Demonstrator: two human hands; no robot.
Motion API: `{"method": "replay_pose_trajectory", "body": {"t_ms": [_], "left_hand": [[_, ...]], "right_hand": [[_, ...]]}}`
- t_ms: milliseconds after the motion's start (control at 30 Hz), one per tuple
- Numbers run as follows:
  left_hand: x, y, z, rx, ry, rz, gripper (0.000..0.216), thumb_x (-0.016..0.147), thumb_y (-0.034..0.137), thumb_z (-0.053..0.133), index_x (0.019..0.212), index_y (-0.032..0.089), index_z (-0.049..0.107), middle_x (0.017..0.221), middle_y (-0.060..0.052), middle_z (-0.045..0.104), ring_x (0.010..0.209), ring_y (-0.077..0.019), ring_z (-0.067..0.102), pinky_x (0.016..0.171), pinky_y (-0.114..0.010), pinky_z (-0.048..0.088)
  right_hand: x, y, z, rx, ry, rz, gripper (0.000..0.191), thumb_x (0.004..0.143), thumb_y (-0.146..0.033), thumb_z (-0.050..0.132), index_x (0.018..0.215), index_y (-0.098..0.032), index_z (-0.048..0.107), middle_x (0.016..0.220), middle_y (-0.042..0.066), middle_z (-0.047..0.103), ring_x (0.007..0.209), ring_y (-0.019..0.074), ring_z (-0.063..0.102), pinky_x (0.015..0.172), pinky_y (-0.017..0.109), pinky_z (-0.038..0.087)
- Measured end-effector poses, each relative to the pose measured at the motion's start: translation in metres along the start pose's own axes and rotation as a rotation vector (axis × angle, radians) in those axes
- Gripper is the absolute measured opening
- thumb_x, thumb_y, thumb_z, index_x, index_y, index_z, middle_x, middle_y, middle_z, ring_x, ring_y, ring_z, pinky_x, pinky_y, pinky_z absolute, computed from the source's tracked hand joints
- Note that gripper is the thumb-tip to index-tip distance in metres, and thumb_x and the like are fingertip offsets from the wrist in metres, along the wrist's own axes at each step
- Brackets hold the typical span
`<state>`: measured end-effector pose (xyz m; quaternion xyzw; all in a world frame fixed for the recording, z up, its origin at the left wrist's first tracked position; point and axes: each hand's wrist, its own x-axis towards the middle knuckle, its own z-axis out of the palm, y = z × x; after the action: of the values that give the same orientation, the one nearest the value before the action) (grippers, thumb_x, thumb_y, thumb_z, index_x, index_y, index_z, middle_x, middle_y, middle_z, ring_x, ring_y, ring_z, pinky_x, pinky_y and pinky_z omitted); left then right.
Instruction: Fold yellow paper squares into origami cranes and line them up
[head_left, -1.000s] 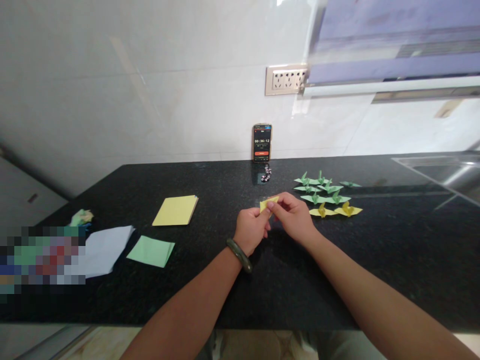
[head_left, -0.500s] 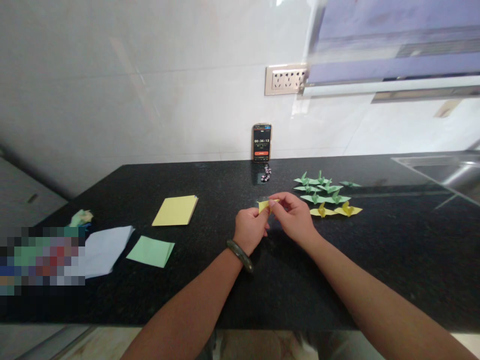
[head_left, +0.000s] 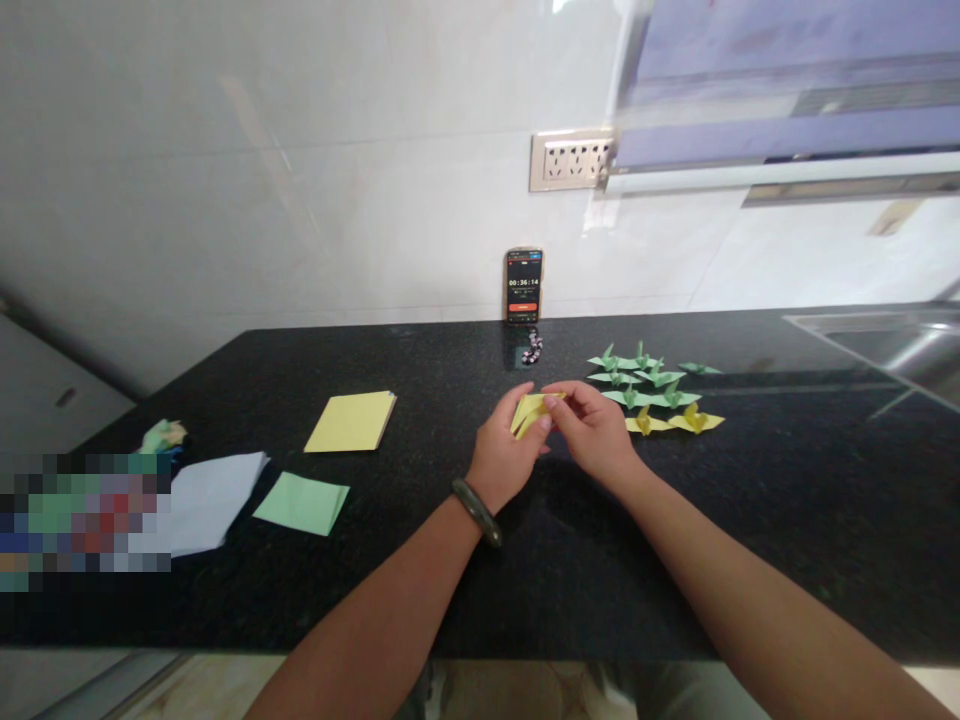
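A small piece of folded yellow paper [head_left: 529,408] is pinched between my two hands above the dark countertop. My left hand [head_left: 504,452] grips its left side, thumb on the near face. Closed on the right part of the same paper is my right hand [head_left: 596,425], its thumb and fingers pressed together there. My fingers cover much of the paper, so its full shape is hidden. To the right of my right hand stand several green paper cranes [head_left: 632,397] in rows, with two yellow paper cranes [head_left: 696,420] in front of them.
Left of my hands lie a stack of yellow paper [head_left: 349,422], a folded green sheet [head_left: 302,503] and white paper [head_left: 214,500]. A phone [head_left: 523,287] showing a timer leans on the wall, with a beaded strap [head_left: 532,347] before it. A sink [head_left: 907,345] is at far right.
My left fingers have lifted and shifted around the yellow paper, and more of it now shows, with its layers spread apart. Both hands stay in nearly the same place.
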<state>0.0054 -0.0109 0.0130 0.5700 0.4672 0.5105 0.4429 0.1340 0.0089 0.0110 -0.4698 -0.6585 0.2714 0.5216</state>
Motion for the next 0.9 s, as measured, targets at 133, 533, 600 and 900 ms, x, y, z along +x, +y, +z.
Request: {"method": "replay_pose_trajectory", "body": {"t_ms": [133, 533, 600, 900], "left_hand": [[0.002, 0.003, 0.0, -0.097, -0.002, -0.11, 0.034, 0.081, 0.041, 0.049, 0.104, 0.017, 0.057, 0.08, -0.004, 0.066, 0.054, -0.0115, 0.063, 0.045, -0.019, 0.048], [0.003, 0.005, 0.0, -0.243, 0.076, -0.171, 0.027, 0.074, 0.034, 0.061, 0.091, 0.013, 0.064, 0.069, -0.005, 0.067, 0.05, -0.0127, 0.062, 0.041, -0.019, 0.046], [0.003, 0.005, -0.001, -0.222, 0.073, -0.158, 0.029, 0.074, 0.035, 0.062, 0.092, 0.013, 0.065, 0.071, -0.005, 0.068, 0.05, -0.0124, 0.062, 0.038, -0.018, 0.043], [0.002, 0.007, -0.002, -0.157, 0.068, -0.111, 0.028, 0.073, 0.035, 0.062, 0.088, 0.012, 0.065, 0.067, -0.005, 0.067, 0.05, -0.0125, 0.062, 0.034, -0.015, 0.036]], "right_hand": [[0.001, -0.002, -0.003, -0.034, -0.055, -0.025, 0.024, 0.082, -0.035, 0.049, 0.092, -0.017, 0.062, 0.077, 0.005, 0.064, 0.065, 0.0151, 0.057, 0.06, 0.028, 0.047], [0.001, -0.008, -0.001, 0.14, -0.063, 0.015, 0.019, 0.075, -0.034, 0.059, 0.082, -0.016, 0.062, 0.066, 0.001, 0.06, 0.056, 0.0108, 0.052, 0.052, 0.024, 0.044], [0.001, -0.01, -0.001, 0.155, -0.062, 0.017, 0.02, 0.075, -0.034, 0.059, 0.082, -0.016, 0.063, 0.064, 0.001, 0.06, 0.053, 0.0104, 0.051, 0.05, 0.023, 0.044], [0.002, -0.015, -0.004, 0.272, -0.068, 0.085, 0.024, 0.071, -0.038, 0.064, 0.081, -0.017, 0.069, 0.063, 0.001, 0.064, 0.048, 0.0093, 0.051, 0.047, 0.024, 0.045]]}}
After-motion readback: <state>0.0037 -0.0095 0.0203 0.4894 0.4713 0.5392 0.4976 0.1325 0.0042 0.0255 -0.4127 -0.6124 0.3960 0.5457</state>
